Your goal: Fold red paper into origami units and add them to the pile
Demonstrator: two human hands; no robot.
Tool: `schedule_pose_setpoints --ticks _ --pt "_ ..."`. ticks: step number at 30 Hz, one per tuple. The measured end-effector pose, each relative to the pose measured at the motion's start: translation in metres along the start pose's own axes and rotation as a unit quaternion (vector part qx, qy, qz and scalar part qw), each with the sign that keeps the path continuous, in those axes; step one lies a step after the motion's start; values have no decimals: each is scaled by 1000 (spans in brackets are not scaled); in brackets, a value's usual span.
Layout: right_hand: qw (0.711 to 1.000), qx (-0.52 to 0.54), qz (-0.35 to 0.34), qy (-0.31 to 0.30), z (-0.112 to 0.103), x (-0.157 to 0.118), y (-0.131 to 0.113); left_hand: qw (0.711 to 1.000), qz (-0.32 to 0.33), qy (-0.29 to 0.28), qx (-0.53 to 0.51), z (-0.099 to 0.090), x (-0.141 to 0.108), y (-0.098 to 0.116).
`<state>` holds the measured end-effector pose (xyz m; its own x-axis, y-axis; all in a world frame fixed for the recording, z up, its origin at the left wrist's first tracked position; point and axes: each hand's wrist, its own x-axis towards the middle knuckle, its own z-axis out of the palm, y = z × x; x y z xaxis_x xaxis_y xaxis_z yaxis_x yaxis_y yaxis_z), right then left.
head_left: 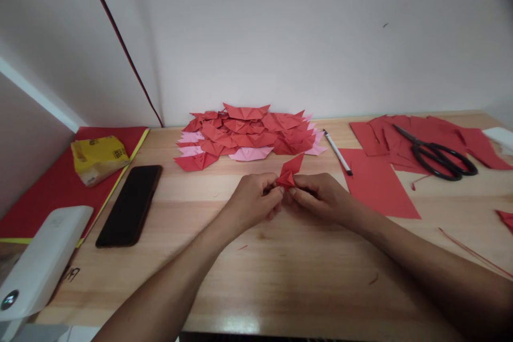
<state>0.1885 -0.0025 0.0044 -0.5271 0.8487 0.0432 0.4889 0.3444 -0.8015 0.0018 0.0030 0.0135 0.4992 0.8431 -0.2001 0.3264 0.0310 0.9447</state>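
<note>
A small folded red paper is held between both hands near the middle of the wooden table. My left hand pinches its left side, fingers curled. On the right side, my right hand grips it between thumb and fingers. One pointed flap of the paper sticks up and to the right; its lower part is partly hidden by the fingertips. Behind the hands lies a pile of folded red and pink paper pieces against the wall.
Right of the pile lie a white pen, red paper sheets and black-handled scissors. At left are a black phone, a white device and a yellow packet on a red folder.
</note>
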Motion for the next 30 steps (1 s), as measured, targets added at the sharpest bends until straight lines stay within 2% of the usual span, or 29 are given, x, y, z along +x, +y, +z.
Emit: schedule_pose_setpoints --ticks 5,10,16,21,30 --pt "999 40 -17 -11 -2 0 -1 1000 2 -12 -1 0 0 1" --pt "1000 10 -5 10 -1 0 2 1000 -15 19 18 1 -1 4" --pt "1000 -15 3 15 4 -1 3 995 27 34 90 3 -1 3" --pt "1000 15 -15 6 0 1 0 994 49 27 90 0 0 2" --pt "1000 5 2 19 1 0 2 993 49 26 105 1 0 2"
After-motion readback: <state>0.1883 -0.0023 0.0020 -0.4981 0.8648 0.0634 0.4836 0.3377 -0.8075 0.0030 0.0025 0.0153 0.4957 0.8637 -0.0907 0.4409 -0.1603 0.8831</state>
